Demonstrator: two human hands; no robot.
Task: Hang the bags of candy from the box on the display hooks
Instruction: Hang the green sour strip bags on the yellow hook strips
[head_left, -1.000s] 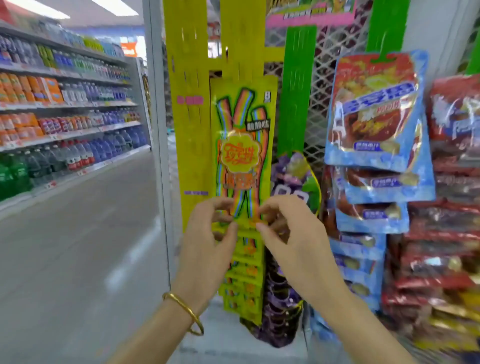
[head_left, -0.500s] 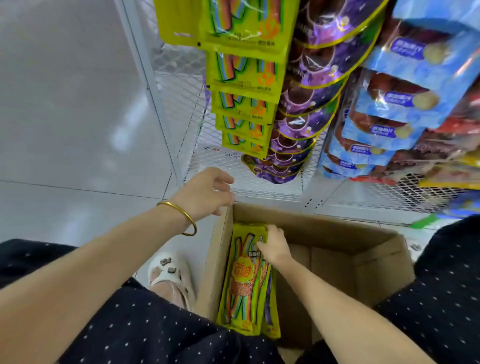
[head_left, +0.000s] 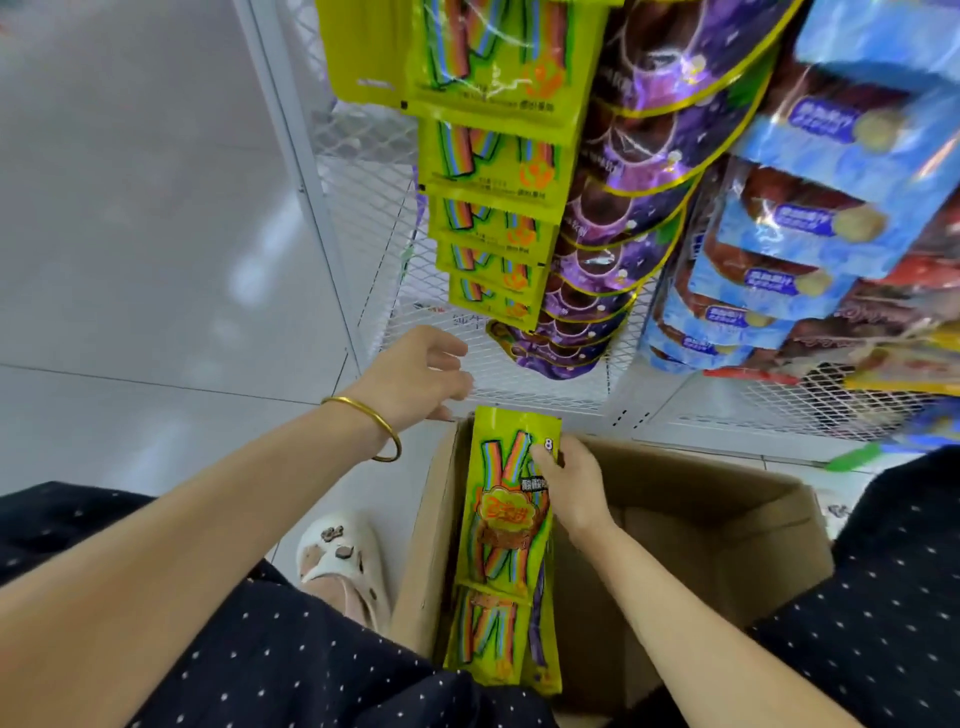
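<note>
Left hand (head_left: 415, 374): above the far left corner of the box (head_left: 727, 519), fingers loosely curled, holding nothing.
Hung bags (head_left: 493, 161): same candy, a stepped row above the box's far side.
Candy bag (head_left: 506, 514): upright against the box's left wall, top over the rim. It is long, glossy and yellow-green, with rainbow strips and an orange flower logo; more bags sit behind it.
Right hand (head_left: 574, 483): inside the box, pinching the bag's top right edge. This looks like the picking step. Next, lift it clear and hang it on that row, the free hand likely steadying.

Bright, even store light; glare on glossy hanging bags (head_left: 810, 218); wide-angle bending, soft blur at edges
</note>
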